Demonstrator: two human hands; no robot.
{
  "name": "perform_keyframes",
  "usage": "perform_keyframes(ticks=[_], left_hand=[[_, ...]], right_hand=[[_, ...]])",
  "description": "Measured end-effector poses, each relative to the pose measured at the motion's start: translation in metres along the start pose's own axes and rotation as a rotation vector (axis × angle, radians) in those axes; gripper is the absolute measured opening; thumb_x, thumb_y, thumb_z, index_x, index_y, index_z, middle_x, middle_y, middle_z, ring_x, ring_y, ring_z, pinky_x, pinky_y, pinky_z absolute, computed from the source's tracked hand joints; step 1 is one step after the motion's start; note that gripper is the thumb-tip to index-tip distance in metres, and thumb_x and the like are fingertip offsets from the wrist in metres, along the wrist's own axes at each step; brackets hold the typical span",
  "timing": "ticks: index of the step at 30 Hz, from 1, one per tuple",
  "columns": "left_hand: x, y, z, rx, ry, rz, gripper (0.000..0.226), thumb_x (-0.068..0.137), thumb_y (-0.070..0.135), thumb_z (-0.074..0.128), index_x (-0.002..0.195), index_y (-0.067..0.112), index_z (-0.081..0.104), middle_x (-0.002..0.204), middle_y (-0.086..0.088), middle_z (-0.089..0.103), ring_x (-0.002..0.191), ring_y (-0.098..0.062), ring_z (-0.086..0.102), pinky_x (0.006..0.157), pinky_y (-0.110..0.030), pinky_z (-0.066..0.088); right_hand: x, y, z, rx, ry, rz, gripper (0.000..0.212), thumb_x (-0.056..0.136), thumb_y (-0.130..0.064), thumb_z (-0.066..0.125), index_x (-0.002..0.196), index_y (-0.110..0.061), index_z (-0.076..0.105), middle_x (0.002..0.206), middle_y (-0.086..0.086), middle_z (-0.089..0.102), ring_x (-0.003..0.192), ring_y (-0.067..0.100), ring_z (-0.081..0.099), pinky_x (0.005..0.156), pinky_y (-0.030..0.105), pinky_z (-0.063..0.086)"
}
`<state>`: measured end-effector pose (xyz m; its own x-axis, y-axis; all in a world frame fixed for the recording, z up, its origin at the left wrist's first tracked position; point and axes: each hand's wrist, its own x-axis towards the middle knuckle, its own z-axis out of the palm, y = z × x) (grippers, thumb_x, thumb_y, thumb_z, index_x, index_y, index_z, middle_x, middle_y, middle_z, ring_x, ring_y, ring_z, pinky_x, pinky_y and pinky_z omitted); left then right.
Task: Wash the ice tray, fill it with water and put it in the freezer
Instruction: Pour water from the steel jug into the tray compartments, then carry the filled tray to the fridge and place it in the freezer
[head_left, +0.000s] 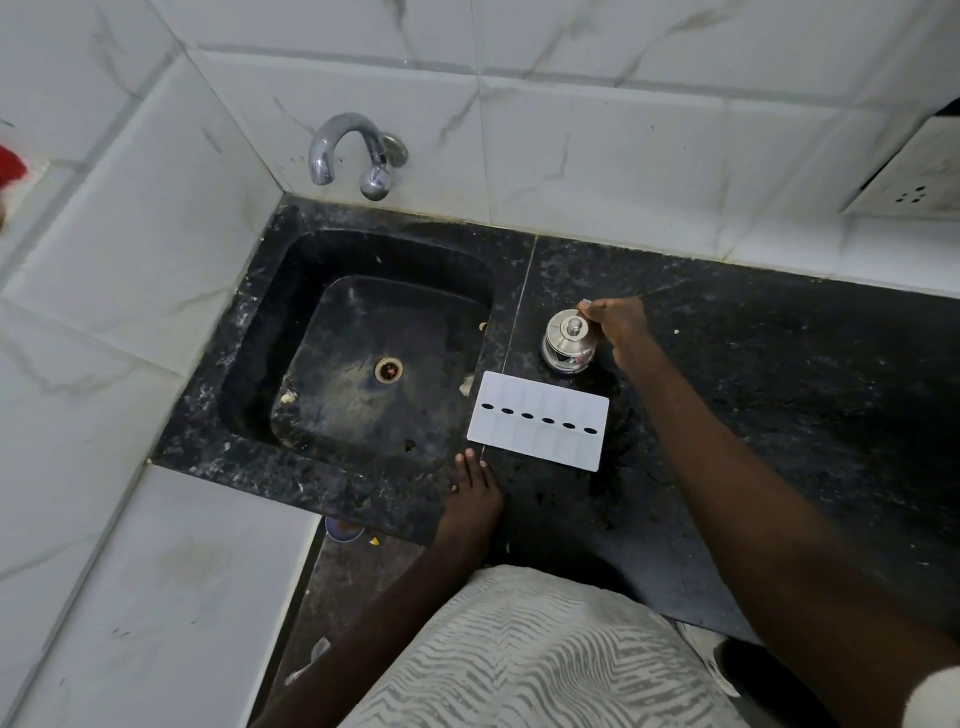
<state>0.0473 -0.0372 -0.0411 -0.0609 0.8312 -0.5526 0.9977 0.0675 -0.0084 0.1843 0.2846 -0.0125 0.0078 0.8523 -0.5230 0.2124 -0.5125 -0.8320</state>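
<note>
Black granite counter (779, 389) is shown, a sink (249, 364) sunk at its 9 o'clock. The ice tray (540, 400) is laid flat beside the sink. At the tray's 12 o'clock, the right hand (618, 319) is curled against a steel container (566, 343) at its lid; a grip cannot be confirmed. At 7 o'clock, the left hand (475, 493) is rested flat, fingers straight.

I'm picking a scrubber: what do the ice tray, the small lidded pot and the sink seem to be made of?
Ice tray: likely plastic, matte white, thin and evenly coloured.
Lidded pot: metal, probably stainless steel, polished, showing mirror-like reflections.
Sink: seemingly dark speckled stone like the counter, dull and stained.
</note>
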Motion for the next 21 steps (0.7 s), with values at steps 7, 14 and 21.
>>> perform_keyframes(ticks=[7, 14, 21], left_hand=[[0.003, 0.000, -0.002, -0.001, -0.046, 0.005, 0.060, 0.101, -0.017, 0.029, 0.156, -0.016, 0.004, 0.162, -0.042, -0.003, 0.153, -0.056, 0.005, 0.110, -0.058, 0.042], [0.006, -0.037, -0.010, -0.505, -0.012, 0.008, 0.055, 0.093, 0.023, 0.067, 0.144, 0.009, 0.054, 0.162, -0.017, 0.038, 0.150, -0.037, 0.035, 0.110, -0.043, 0.045], [0.043, -0.061, -0.058, -0.811, 0.291, -0.290, 0.022, 0.102, 0.028, 0.058, 0.104, 0.006, 0.064, 0.106, -0.018, 0.072, 0.102, -0.038, 0.066, 0.076, -0.034, 0.037]], right_hand=[[-0.018, 0.013, -0.007, -0.172, 0.072, -0.176, 0.021, 0.095, -0.024, 0.075, 0.092, -0.005, 0.081, 0.072, -0.006, 0.073, 0.067, 0.002, 0.061, 0.066, 0.025, 0.046], [-0.077, 0.094, -0.024, -0.348, 0.299, -0.268, 0.027, 0.100, -0.029, 0.060, 0.105, -0.008, 0.077, 0.101, 0.013, 0.074, 0.094, 0.026, 0.066, 0.080, 0.029, 0.041], [-0.134, 0.138, -0.027, -0.514, 0.292, -0.182, 0.027, 0.099, -0.010, 0.064, 0.123, -0.002, 0.071, 0.111, 0.026, 0.068, 0.107, 0.040, 0.062, 0.090, 0.040, 0.043]])
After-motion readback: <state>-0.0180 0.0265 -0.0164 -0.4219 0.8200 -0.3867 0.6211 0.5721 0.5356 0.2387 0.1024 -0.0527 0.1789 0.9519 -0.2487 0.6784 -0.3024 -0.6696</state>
